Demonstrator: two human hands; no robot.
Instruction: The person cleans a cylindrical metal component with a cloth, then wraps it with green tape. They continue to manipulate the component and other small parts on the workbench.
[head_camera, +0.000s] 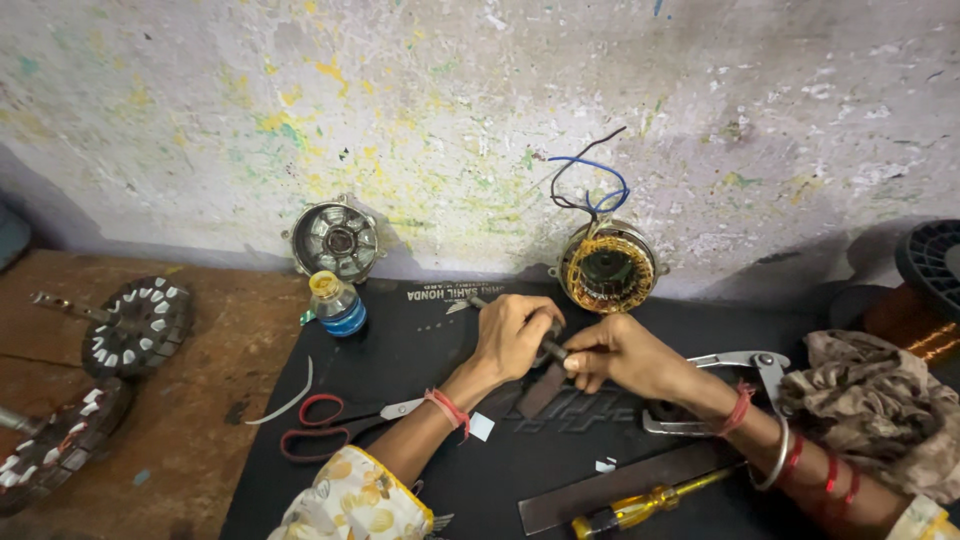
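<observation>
My left hand (513, 335) is closed around a thin dark metal rod (553, 348) over the black mat (420, 350). My right hand (620, 352) pinches the same rod at its near end, fingers touching the left hand. A small dark flat strip (541, 391) lies just under the hands. Straight beyond the hands a wound motor stator (607, 268) with copper coils and blue and black wires leans against the wall.
Red-handled scissors (330, 425) lie to the left, a small bottle (337, 305) and a metal motor housing (337, 240) behind. Pliers (740, 362), a crumpled cloth (880, 400), a yellow-handled screwdriver (640, 508) and a flat bar (620, 486) lie right. Dark stator cores (135, 328) sit on the wooden bench.
</observation>
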